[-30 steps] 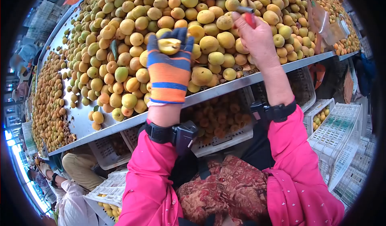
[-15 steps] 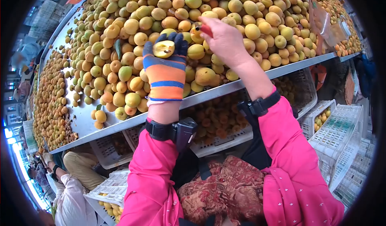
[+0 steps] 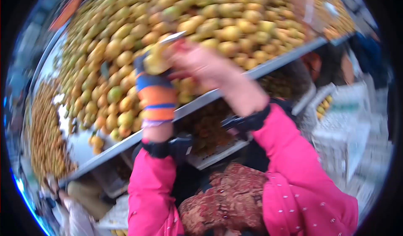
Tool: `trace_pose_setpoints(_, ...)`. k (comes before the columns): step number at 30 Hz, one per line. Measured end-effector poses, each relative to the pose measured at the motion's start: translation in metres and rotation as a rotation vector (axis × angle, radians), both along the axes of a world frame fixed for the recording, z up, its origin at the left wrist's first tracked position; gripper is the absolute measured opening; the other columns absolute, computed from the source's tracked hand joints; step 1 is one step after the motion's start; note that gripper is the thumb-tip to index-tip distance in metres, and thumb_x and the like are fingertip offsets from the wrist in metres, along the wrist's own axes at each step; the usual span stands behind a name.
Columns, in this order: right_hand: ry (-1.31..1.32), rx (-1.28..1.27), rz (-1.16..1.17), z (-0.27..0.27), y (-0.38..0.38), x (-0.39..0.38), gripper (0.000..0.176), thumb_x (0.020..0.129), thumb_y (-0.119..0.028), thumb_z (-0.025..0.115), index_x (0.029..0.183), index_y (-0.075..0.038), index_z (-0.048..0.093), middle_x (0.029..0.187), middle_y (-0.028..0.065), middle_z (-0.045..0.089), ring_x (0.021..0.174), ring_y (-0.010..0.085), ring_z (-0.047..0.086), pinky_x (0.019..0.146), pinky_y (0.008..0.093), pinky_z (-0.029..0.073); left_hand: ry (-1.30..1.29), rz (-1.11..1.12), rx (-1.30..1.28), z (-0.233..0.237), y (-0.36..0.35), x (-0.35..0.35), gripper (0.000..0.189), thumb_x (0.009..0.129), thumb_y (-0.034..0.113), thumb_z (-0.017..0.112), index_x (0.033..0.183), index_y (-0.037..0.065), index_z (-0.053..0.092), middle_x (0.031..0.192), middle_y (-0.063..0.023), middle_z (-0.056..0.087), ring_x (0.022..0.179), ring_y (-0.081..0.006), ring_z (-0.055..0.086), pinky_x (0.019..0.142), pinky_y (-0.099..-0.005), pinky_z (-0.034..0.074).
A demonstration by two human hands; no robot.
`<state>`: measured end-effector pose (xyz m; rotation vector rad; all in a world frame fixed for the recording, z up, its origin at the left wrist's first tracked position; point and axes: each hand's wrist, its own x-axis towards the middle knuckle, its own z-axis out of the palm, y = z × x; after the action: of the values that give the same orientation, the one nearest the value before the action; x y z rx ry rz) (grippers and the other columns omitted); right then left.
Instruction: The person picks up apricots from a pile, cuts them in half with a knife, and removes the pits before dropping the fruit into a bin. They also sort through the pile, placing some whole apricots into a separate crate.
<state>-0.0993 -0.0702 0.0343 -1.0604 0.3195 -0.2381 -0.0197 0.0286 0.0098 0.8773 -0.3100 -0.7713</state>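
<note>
My left hand (image 3: 155,85), in an orange and blue striped glove, is closed around a yellow apricot (image 3: 155,62), which is blurred. Close beside it, my bare right hand (image 3: 199,64) grips a small knife with a red handle (image 3: 180,45). The knife's blade (image 3: 173,36) points left over the top of the apricot. Motion blur hides whether the blade touches the fruit. Both hands are above the near side of a large heap of apricots (image 3: 233,32).
The metal table edge (image 3: 197,103) runs diagonally below my hands. Underneath stands a crate (image 3: 222,154) with fruit in it. White plastic crates (image 3: 336,127) are stacked at the right. At lower left sits another person, with a pale sleeve (image 3: 79,215) showing.
My right hand has moved left and down to my left hand, bringing the knife to the fruit. The left fingers, earlier spread under a cut apricot half, now curl around fruit. The view has shifted.
</note>
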Motion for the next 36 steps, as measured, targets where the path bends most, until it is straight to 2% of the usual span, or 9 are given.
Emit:
trace_pose_setpoints(1, 0.029, -0.015, 0.003, 0.001, 0.008, -0.003, 0.035, 0.086, -0.028, 0.061, 0.109, -0.003, 0.055, 0.097, 0.0054, 0.062, 0.086, 0.0119, 0.059, 0.075, 0.0275, 0.049, -0.223, 0.069, 0.095, -0.029, -0.002, 0.007, 0.014, 0.091, 0.009, 0.042, 0.101, 0.005, 0.051, 0.094, -0.0059, 0.058, 0.083, -0.0169, 0.058, 0.076, -0.0308, 0.049)
trace_pose_setpoints(3, -0.125, 0.037, -0.165, -0.013, 0.023, -0.008, 0.032, 0.086, -0.024, 0.061, 0.107, 0.000, 0.055, 0.096, 0.0031, 0.062, 0.087, 0.0124, 0.057, 0.077, 0.0269, 0.047, 0.142, -0.124, -0.200, -0.071, -0.008, 0.021, 0.029, 0.094, 0.025, 0.041, 0.112, 0.004, 0.050, 0.102, -0.0095, 0.058, 0.091, -0.0183, 0.057, 0.085, -0.0335, 0.045)
trace_pose_setpoints(5, -0.163, 0.010, -0.371, -0.019, 0.036, -0.026, 0.030, 0.087, -0.023, 0.059, 0.107, -0.001, 0.056, 0.094, 0.0025, 0.062, 0.083, 0.0107, 0.056, 0.073, 0.0261, 0.047, 0.257, -0.192, -0.177, -0.041, -0.011, 0.000, 0.058, 0.090, 0.051, 0.038, 0.125, 0.005, 0.045, 0.124, -0.0121, 0.049, 0.112, -0.0245, 0.048, 0.100, -0.0379, 0.034)
trace_pose_setpoints(8, -0.086, 0.173, -0.442, 0.007, 0.045, -0.090, 0.027, 0.089, -0.027, 0.056, 0.107, -0.007, 0.055, 0.093, 0.0005, 0.060, 0.078, 0.0077, 0.056, 0.064, 0.0242, 0.046, -0.128, -0.138, -0.090, -0.004, -0.010, -0.058, 0.073, 0.087, 0.061, 0.032, 0.131, 0.003, 0.038, 0.130, -0.0108, 0.045, 0.119, -0.0268, 0.042, 0.103, -0.0406, 0.029)
trace_pose_setpoints(11, -0.108, 0.487, -0.496, 0.013, 0.044, -0.153, 0.026, 0.090, -0.032, 0.053, 0.101, -0.008, 0.054, 0.090, 0.0027, 0.060, 0.076, 0.0152, 0.063, 0.057, 0.0234, 0.050, 0.002, -0.193, -0.155, -0.026, 0.023, -0.067, 0.064, 0.090, 0.057, 0.031, 0.126, 0.005, 0.045, 0.125, -0.0122, 0.049, 0.116, -0.0263, 0.045, 0.100, -0.0421, 0.033)
trace_pose_setpoints(22, -0.146, 0.363, -0.858, 0.028, 0.061, -0.397, 0.036, 0.091, -0.032, 0.049, 0.112, -0.002, 0.051, 0.101, 0.0142, 0.061, 0.081, 0.0205, 0.063, 0.067, 0.0308, 0.053, 0.477, -0.213, 0.192, -0.072, 0.135, -0.154, 0.036, 0.090, 0.039, 0.046, 0.100, 0.007, 0.061, 0.105, -0.0088, 0.061, 0.102, -0.0280, 0.054, 0.090, -0.0410, 0.041)
trace_pose_setpoints(31, 0.055, 0.179, -0.357, 0.055, 0.094, -0.326, 0.041, 0.090, -0.031, 0.053, 0.118, -0.003, 0.045, 0.107, 0.0106, 0.058, 0.088, 0.0242, 0.063, 0.071, 0.0311, 0.053, 0.535, 0.030, 0.235, -0.058, 0.188, -0.173, 0.032, 0.088, 0.037, 0.050, 0.096, 0.008, 0.061, 0.102, -0.0104, 0.062, 0.097, -0.0284, 0.056, 0.087, -0.0425, 0.042)
trace_pose_setpoints(34, 0.276, -0.155, -0.410, 0.037, 0.084, -0.295, 0.056, 0.086, -0.038, 0.057, 0.122, 0.002, 0.042, 0.119, 0.0153, 0.050, 0.100, 0.0255, 0.059, 0.074, 0.0325, 0.053, 0.508, 0.066, 0.212, -0.039, 0.199, -0.178, 0.032, 0.089, 0.036, 0.049, 0.097, 0.007, 0.060, 0.100, -0.0110, 0.062, 0.096, -0.0282, 0.056, 0.086, -0.0423, 0.043)
trace_pose_setpoints(36, 0.243, -0.107, -0.360, 0.033, 0.080, -0.288, 0.056, 0.086, -0.038, 0.057, 0.122, 0.002, 0.042, 0.118, 0.0154, 0.051, 0.099, 0.0253, 0.060, 0.074, 0.0327, 0.053, 0.456, 0.114, 0.208, -0.030, 0.207, -0.180, 0.032, 0.090, 0.035, 0.048, 0.098, 0.006, 0.060, 0.099, -0.0120, 0.061, 0.093, -0.0277, 0.057, 0.086, -0.0399, 0.044)
